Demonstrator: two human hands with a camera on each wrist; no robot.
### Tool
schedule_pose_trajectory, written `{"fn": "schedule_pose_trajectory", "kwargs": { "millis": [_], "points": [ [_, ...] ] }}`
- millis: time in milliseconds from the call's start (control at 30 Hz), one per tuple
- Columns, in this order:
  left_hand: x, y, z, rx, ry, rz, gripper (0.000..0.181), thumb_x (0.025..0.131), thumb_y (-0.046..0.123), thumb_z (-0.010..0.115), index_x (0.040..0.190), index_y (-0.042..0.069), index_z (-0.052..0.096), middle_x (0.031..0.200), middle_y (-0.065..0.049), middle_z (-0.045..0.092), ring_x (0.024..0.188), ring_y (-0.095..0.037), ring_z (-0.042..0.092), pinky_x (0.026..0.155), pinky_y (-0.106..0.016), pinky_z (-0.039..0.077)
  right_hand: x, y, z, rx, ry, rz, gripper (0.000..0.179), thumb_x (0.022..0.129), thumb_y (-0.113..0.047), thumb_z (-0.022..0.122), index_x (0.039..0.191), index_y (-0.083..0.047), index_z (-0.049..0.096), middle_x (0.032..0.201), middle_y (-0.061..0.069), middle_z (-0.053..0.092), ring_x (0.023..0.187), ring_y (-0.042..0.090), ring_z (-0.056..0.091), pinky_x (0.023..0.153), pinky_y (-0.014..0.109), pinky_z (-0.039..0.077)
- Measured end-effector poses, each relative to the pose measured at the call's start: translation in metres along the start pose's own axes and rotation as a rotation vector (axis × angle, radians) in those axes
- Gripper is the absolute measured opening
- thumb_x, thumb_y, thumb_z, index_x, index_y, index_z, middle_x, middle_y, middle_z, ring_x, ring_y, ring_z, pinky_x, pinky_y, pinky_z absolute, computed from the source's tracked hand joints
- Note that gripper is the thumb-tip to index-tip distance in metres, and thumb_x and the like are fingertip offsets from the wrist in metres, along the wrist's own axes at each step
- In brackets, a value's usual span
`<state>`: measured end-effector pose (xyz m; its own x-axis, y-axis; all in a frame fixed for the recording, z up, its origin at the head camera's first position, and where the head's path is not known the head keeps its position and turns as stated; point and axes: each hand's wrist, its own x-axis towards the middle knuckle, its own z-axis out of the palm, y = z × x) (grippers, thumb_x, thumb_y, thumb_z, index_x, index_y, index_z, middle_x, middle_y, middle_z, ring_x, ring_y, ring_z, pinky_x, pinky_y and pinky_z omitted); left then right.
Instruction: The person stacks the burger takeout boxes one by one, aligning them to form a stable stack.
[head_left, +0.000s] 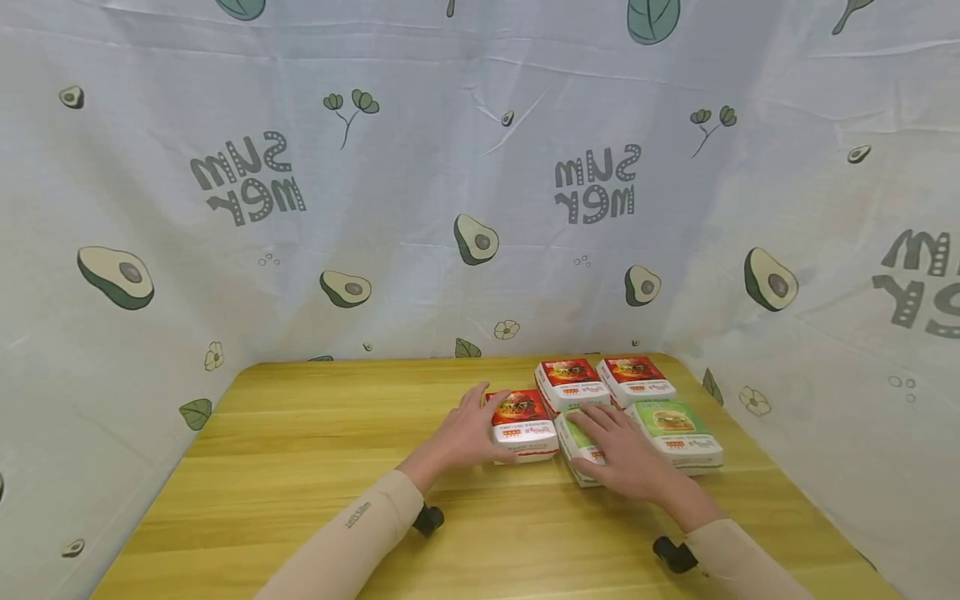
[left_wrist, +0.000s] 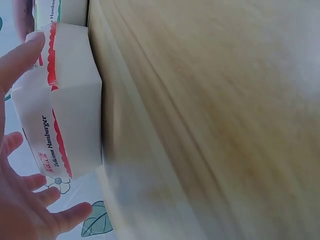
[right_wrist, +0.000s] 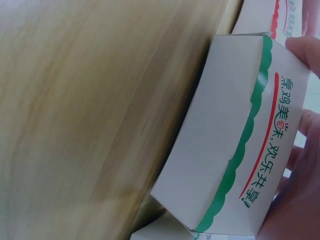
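Note:
My left hand [head_left: 472, 429] is at the left side of a red-topped hamburger box [head_left: 523, 427], its thumb touching the white front and its other fingers spread around the left side. In the left wrist view, that thumb [left_wrist: 22, 57] lies against the box's printed side. My right hand [head_left: 618, 450] reaches over a green-topped hamburger box [head_left: 576, 450] and holds it, covering much of its top. The thumb [right_wrist: 304, 50] rests at a corner of this box in the right wrist view. Both boxes sit side by side on the table.
Behind them stand two more red-topped boxes, one nearer the middle [head_left: 572, 383] and one farther right [head_left: 636, 381]. Another green-topped box [head_left: 677, 433] lies right of my right hand. The wooden table [head_left: 315, 450] meets a printed curtain [head_left: 420, 167] at the back and sides.

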<state>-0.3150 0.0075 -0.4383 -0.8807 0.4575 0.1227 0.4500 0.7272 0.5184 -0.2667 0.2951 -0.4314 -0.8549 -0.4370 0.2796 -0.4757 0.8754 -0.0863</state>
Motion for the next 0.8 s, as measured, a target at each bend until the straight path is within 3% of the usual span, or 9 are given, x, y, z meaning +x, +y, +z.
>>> {"fn": "schedule_pose_trajectory", "kwargs": {
  "millis": [233,567,800],
  "points": [
    [0.0022,-0.003,0.003,0.001,-0.03,-0.012,0.105,0.073,0.06,0.081,0.159,0.034,0.027,0.168,-0.012,0.013,0.153,-0.033,0.018,0.114,-0.062,0.031,-0.0001,0.0007,0.0022,0.0,0.005,-0.003,0.069,0.09,-0.051,0.069,0.146,-0.014,0.052,0.154,0.017,0.045,0.14,0.045,0.039,0.108,0.07,0.031],
    [0.0064,-0.0069,0.0077,-0.012,-0.036,-0.033,0.103,0.073,0.06,0.082,0.158,0.034,0.03,0.162,-0.01,0.024,0.135,-0.031,0.043,0.103,-0.054,0.044,-0.0006,0.0015,0.0041,-0.003,0.006,-0.005,0.069,0.09,-0.053,0.068,0.145,-0.015,0.053,0.153,0.017,0.045,0.14,0.046,0.039,0.108,0.07,0.031],
    [0.0043,-0.0085,0.003,-0.02,-0.029,-0.053,0.102,0.072,0.057,0.084,0.157,0.034,0.033,0.158,-0.009,0.029,0.127,-0.027,0.047,0.098,-0.051,0.046,-0.0001,0.0039,0.0044,0.003,0.01,-0.015,0.069,0.091,-0.052,0.067,0.146,-0.014,0.052,0.154,0.017,0.045,0.14,0.046,0.039,0.108,0.071,0.031]
  ]
}}
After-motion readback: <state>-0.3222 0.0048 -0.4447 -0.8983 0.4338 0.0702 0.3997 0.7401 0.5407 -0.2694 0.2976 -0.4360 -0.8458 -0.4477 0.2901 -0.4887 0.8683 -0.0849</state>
